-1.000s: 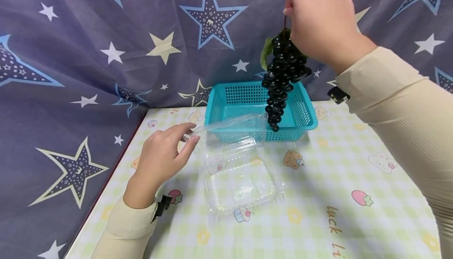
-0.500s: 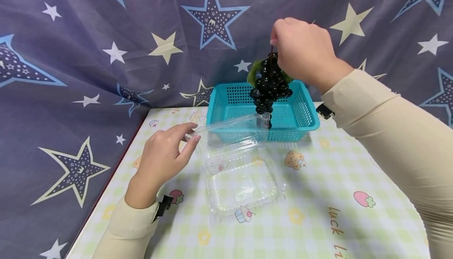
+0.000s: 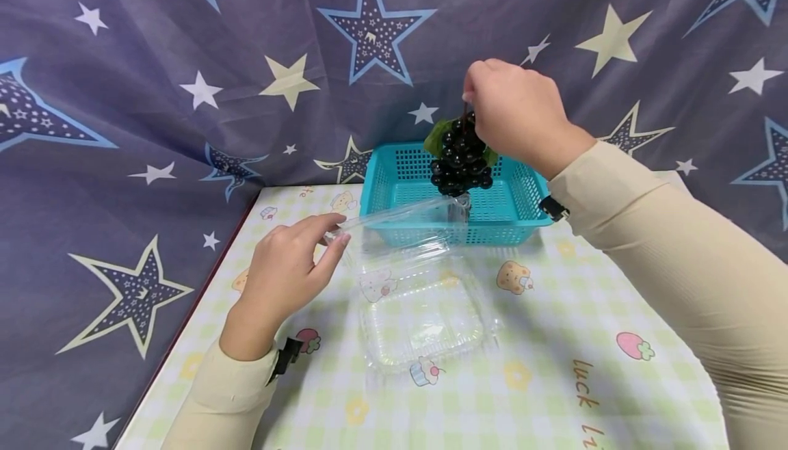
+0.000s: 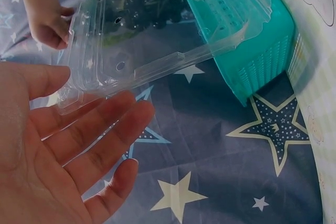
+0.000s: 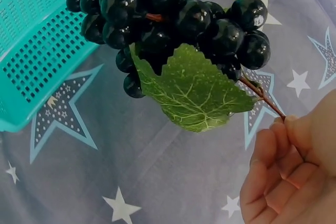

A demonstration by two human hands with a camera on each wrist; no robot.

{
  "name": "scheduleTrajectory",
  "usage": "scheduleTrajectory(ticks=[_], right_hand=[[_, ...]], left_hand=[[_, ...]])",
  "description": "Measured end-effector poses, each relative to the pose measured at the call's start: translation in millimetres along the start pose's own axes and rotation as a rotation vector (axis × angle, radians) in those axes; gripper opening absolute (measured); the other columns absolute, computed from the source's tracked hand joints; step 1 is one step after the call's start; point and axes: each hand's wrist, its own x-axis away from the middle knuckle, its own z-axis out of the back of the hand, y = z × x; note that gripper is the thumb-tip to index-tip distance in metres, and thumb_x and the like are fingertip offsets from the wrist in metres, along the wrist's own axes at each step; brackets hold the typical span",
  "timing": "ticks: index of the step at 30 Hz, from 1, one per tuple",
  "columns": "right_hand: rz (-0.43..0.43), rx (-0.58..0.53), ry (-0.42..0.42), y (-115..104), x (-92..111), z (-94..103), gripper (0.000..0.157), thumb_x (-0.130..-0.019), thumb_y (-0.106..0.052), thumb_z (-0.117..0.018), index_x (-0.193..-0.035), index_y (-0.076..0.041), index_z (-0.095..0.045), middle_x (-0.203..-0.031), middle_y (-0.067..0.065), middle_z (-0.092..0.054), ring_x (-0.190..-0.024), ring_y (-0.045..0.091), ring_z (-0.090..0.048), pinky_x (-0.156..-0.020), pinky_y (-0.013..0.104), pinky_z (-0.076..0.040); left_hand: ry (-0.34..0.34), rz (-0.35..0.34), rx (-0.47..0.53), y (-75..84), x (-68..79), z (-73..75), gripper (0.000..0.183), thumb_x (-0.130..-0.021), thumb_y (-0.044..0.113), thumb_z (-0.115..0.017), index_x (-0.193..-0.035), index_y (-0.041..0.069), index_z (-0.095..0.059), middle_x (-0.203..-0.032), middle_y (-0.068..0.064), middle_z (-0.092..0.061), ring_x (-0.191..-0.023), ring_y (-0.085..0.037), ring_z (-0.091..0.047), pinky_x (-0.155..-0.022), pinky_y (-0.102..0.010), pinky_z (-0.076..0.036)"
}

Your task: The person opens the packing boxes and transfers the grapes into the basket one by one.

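Note:
My right hand point(image 3: 517, 111) pinches the thin brown stem of a bunch of black grapes point(image 3: 462, 159). The bunch hangs over the turquoise basket point(image 3: 535, 214), and green leaves point(image 5: 194, 90) show at its top in the right wrist view. On the left, my left hand point(image 3: 286, 265) pinches the corner of the raised lid point(image 3: 406, 221) of a clear plastic clamshell box point(image 3: 425, 320) between thumb and fingers. The box's base lies on the cloth. Behind the lid, the lower tip of the bunch is seen through the plastic.
The table has a checked cloth point(image 3: 554, 381) with printed cartoons. A purple curtain point(image 3: 234, 46) with stars hangs behind and to the left. The basket stands at the table's back edge, behind the box.
My right hand has come down and to the left with the grapes, from high above the basket to lower over it. The left hand keeps the lid in the same place.

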Motion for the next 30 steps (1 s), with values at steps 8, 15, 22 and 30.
scheduleTrajectory(ticks=[8,15,22,30], right_hand=[[-0.001,-0.002,-0.047,-1,1,-13.8,0.021,-0.108,-0.021,-0.049,-0.115,-0.007,-0.064,-0.113,0.011,-0.067,-0.095,0.033,-0.066,-0.077,0.057,-0.056],[-0.007,0.006,-0.067,0,4,-23.2,0.02,-0.106,-0.016,-0.049,-0.114,-0.008,-0.064,-0.112,0.01,-0.067,-0.095,0.032,-0.066,-0.077,0.056,-0.056],[-0.023,0.024,-0.108,7,8,-35.0,0.018,-0.106,-0.016,-0.05,-0.113,-0.008,-0.065,-0.108,0.01,-0.066,-0.091,0.03,-0.065,-0.073,0.054,-0.057],[-0.052,0.017,-0.125,22,15,-48.3,0.019,-0.105,-0.013,-0.052,-0.114,-0.006,-0.066,-0.111,0.012,-0.069,-0.09,0.031,-0.067,-0.072,0.055,-0.057]], left_hand=[[-0.002,0.002,-0.007,0.2,0.4,0.5,0.032,-0.102,0.039,-0.062,-0.122,0.017,-0.073,-0.107,0.0,-0.078,-0.074,-0.021,-0.071,-0.071,-0.046,-0.054],[-0.002,0.001,-0.008,-0.3,0.7,0.7,0.032,-0.101,0.038,-0.062,-0.122,0.016,-0.073,-0.107,-0.001,-0.078,-0.074,-0.022,-0.071,-0.072,-0.047,-0.054],[0.0,0.002,-0.012,-0.5,1.1,0.6,0.032,-0.101,0.038,-0.062,-0.122,0.016,-0.073,-0.107,-0.001,-0.078,-0.074,-0.021,-0.071,-0.072,-0.046,-0.055],[-0.003,0.009,-0.016,0.0,0.5,1.4,0.033,-0.102,0.039,-0.061,-0.122,0.016,-0.073,-0.108,-0.001,-0.078,-0.079,-0.021,-0.072,-0.074,-0.047,-0.054]])
